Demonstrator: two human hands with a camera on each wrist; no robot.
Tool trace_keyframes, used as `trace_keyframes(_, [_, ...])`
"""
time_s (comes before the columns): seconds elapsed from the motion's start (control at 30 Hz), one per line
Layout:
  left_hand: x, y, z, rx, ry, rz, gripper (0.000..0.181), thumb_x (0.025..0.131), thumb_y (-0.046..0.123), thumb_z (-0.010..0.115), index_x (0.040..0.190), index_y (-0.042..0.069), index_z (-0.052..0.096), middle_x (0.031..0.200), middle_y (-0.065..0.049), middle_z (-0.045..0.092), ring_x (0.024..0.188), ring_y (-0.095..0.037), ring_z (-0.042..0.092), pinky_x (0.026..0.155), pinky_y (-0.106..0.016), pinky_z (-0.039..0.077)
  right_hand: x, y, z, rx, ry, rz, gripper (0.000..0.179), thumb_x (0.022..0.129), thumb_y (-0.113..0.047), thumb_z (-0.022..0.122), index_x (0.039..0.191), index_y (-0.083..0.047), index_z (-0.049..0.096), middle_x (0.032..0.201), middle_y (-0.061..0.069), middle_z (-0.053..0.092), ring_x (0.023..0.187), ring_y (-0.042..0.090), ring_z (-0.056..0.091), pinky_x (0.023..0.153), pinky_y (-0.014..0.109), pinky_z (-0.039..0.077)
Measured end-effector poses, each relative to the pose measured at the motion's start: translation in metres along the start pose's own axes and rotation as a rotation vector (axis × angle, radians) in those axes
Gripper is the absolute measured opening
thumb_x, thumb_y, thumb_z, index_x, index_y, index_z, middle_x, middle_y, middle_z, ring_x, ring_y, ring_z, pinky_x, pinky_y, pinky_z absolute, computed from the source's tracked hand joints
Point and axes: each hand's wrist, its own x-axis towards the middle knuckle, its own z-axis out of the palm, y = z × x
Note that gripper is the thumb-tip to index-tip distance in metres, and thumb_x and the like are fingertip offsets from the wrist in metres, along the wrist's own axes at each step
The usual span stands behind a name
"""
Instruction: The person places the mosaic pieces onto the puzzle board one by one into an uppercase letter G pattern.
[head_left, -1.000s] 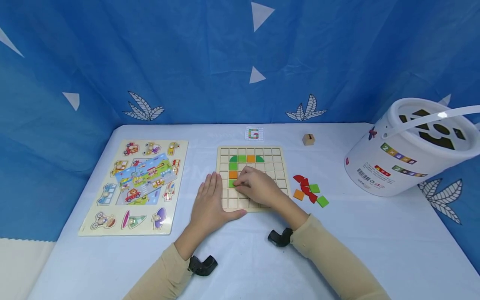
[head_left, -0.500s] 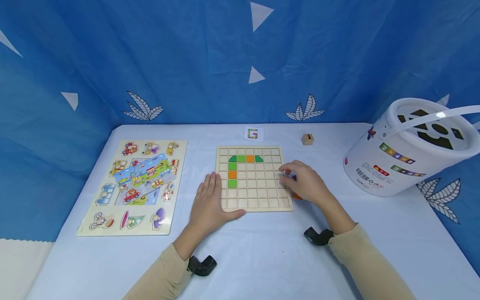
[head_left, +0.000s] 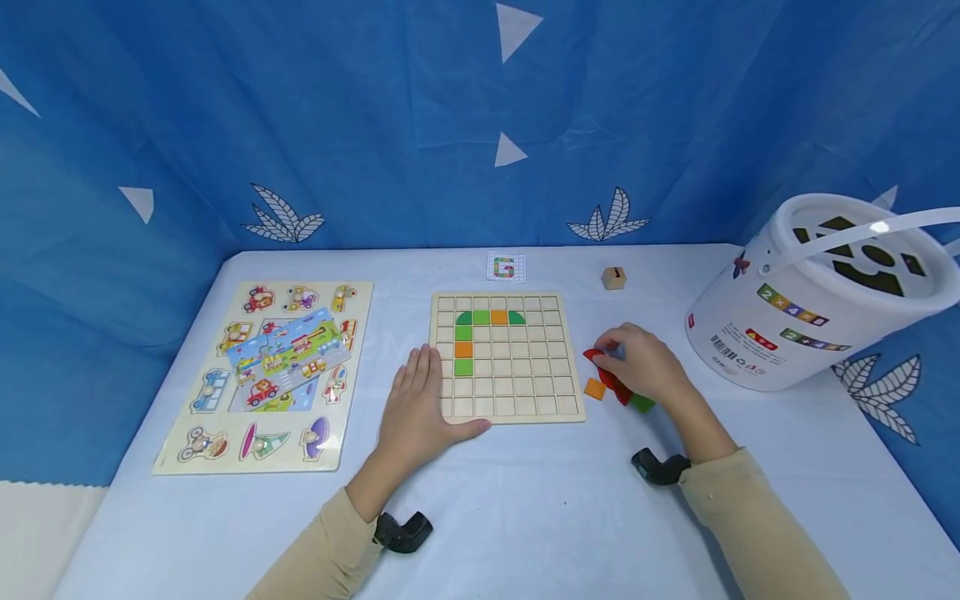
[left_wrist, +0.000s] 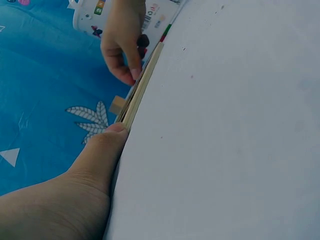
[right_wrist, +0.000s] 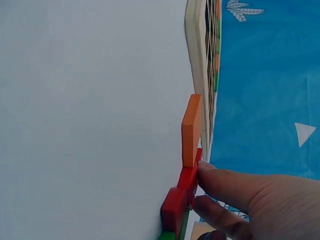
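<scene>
In the head view my left hand lies along the left edge of a wooden grid board, thumb at its front edge. Green and orange pieces fill part of the top and left of the grid. My right hand is over the small pile right of the board, thumb and index finger bent at the red quarter-circle pieces. In the right wrist view these fingertips touch or nearly touch a red piece; whether they pinch it is unclear. An orange square and a green square lie beside them.
A pattern card and a small wooden block lie behind the board. At left is a vehicle puzzle board with picture cards on it. A white bucket with a handle stands at right.
My right hand has left the left column of the grid and travelled right, off the board, to the loose pieces. The left hand has stayed put.
</scene>
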Motion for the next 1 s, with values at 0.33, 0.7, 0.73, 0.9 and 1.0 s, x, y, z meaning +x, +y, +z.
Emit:
trace_keyframes(0.33, [0.0, 0.0, 0.0, -0.001, 0.013, 0.008, 0.134, 0.067, 0.085, 0.063, 0.157, -0.001, 0.014, 0.167, -0.017, 0.01, 0.156, -0.031, 0.003, 0.126, -0.05, 0.011, 0.008, 0.002, 0.001, 0.058, -0.062, -0.027, 0.024, 0.092, -0.023, 0.071, 0.114, -0.013, 0.069, 0.114, 0.009, 0.063, 0.106, 0.027, 0.055, 0.093, 0.048, 0.054])
trace_keyframes(0.7, [-0.001, 0.001, 0.0, 0.007, 0.026, 0.015, 0.134, 0.067, 0.084, 0.065, 0.157, -0.002, 0.015, 0.166, -0.018, 0.011, 0.156, -0.033, 0.006, 0.126, -0.051, 0.012, 0.014, 0.004, 0.003, 0.1, -0.05, -0.044, 0.025, 0.095, -0.015, 0.066, 0.12, -0.012, 0.067, 0.114, 0.011, 0.062, 0.103, 0.028, 0.056, 0.09, 0.046, 0.055])
trace_keyframes(0.73, [-0.001, 0.001, 0.0, 0.006, 0.023, 0.013, 0.134, 0.067, 0.084, 0.065, 0.157, -0.002, 0.014, 0.167, -0.018, 0.011, 0.156, -0.033, 0.005, 0.126, -0.05, 0.012, 0.014, 0.003, 0.004, 0.084, -0.038, -0.029, 0.026, 0.095, -0.019, 0.067, 0.119, -0.011, 0.066, 0.112, 0.011, 0.062, 0.1, 0.027, 0.056, 0.087, 0.043, 0.055])
trace_keyframes(0.9, [0.0, 0.0, 0.0, 0.002, 0.021, 0.01, 0.134, 0.068, 0.083, 0.065, 0.157, -0.002, 0.014, 0.167, -0.017, 0.011, 0.156, -0.032, 0.005, 0.126, -0.05, 0.011, 0.013, 0.0, 0.003, 0.012, 0.006, 0.032, 0.037, 0.087, -0.036, 0.075, 0.11, -0.009, 0.065, 0.106, 0.012, 0.063, 0.094, 0.027, 0.055, 0.075, 0.038, 0.05])
trace_keyframes(1.0, [0.0, 0.0, 0.0, 0.004, 0.03, 0.016, 0.133, 0.067, 0.083, 0.066, 0.157, -0.002, 0.015, 0.166, -0.018, 0.012, 0.156, -0.033, 0.006, 0.126, -0.05, 0.012, 0.012, -0.001, 0.003, 0.013, 0.002, 0.046, 0.037, 0.086, -0.037, 0.077, 0.107, -0.008, 0.067, 0.107, 0.013, 0.063, 0.096, 0.028, 0.055, 0.078, 0.04, 0.051])
